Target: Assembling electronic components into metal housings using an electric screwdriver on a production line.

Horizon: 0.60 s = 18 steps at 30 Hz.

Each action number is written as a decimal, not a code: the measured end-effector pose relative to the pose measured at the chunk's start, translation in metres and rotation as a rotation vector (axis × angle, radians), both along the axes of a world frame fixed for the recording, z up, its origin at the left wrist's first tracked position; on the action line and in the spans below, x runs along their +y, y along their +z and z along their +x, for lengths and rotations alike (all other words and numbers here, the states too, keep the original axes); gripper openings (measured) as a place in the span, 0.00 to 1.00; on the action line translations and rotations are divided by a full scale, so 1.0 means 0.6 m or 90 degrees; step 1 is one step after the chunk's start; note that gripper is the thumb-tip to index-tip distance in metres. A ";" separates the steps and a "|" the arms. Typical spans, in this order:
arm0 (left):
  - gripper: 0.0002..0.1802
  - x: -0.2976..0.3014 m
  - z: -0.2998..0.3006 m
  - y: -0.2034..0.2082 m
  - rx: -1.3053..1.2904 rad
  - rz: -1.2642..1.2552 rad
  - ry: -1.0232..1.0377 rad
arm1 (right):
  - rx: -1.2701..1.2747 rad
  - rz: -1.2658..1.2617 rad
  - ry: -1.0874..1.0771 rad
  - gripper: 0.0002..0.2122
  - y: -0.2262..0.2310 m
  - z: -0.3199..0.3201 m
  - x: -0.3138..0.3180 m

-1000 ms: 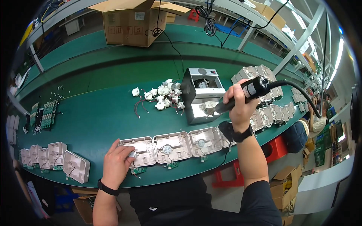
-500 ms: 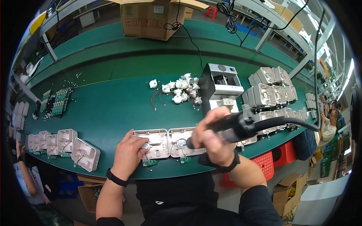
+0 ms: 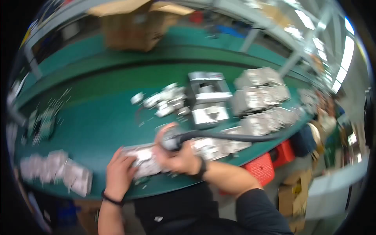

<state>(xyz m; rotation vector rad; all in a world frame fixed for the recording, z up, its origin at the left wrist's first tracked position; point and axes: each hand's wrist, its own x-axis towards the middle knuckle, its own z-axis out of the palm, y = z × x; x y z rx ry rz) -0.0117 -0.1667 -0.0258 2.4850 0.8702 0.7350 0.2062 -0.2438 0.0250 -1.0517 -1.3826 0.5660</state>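
The picture is blurred by motion. My right hand [image 3: 184, 159] is closed round a black electric screwdriver [image 3: 171, 140], whose thick cable runs off to the right. The tool is held over an open off-white plastic housing [image 3: 145, 161] near the bench's front edge; its tip is hidden by the hand. At that housing's left end, my left hand [image 3: 119, 170] grips the edge with curled fingers. Another part of the row of open housings [image 3: 211, 149] continues to the right of my right hand. Small green circuit boards below the housings are smeared.
A pile of small white parts with wires [image 3: 167, 101] lies mid-bench beside a grey-black machine [image 3: 209, 96]. Stacked housings [image 3: 256, 96] stand on the right, more housings [image 3: 55, 167] on the left. Circuit boards [image 3: 46, 124] lie far left. A cardboard box [image 3: 127, 29] stands behind.
The view has swung and blurred. My right hand has moved left with the screwdriver, from the right-hand housing to the left-hand one. My left hand stays at the left housing's end.
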 end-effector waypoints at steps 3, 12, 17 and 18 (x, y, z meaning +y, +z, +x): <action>0.26 0.000 -0.049 -0.064 0.036 0.069 0.017 | -0.030 0.091 -0.061 0.17 -0.017 -0.018 0.029; 0.16 -0.036 -0.028 -0.004 -0.129 -0.403 0.003 | 0.089 0.035 0.040 0.14 -0.005 -0.033 0.014; 0.15 -0.045 0.007 0.061 -0.025 0.012 -0.088 | 0.046 0.069 0.021 0.15 0.004 -0.018 0.022; 0.14 -0.038 0.008 0.066 -0.022 0.080 -0.103 | 0.030 0.093 0.005 0.15 0.022 -0.024 0.018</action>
